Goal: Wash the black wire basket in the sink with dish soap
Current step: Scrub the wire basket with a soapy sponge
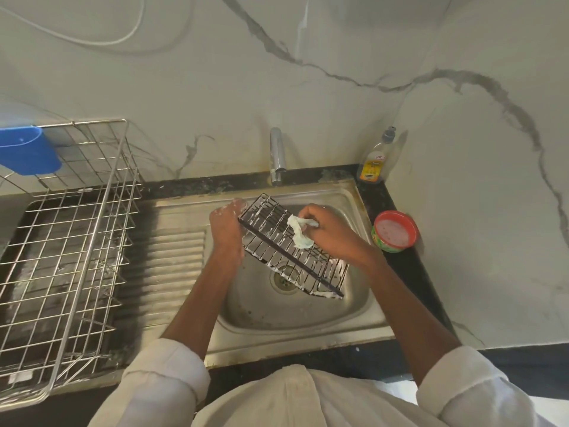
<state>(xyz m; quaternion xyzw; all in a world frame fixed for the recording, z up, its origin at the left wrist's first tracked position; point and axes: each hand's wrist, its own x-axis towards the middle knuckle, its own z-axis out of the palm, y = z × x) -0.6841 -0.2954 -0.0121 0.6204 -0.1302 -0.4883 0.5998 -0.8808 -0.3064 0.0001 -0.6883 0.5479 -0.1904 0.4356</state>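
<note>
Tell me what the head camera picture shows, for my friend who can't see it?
A person's left hand holds a soapy black wire basket tilted over the steel sink while the right hand scrubs it with a pale cloth. A dish soap bottle stands behind the sink.

- A person's left hand (226, 224) grips the far end of a soapy black wire basket (292, 246), tilted over the steel sink (308, 315).
- The right hand (326, 231) presses a sudsy pale cloth (298, 232) against the wires.
- A dish soap bottle (374, 163) and red-rimmed bowl (395, 231) stand on the counter at right; a silver dish rack (66, 248) sits at left.
</note>
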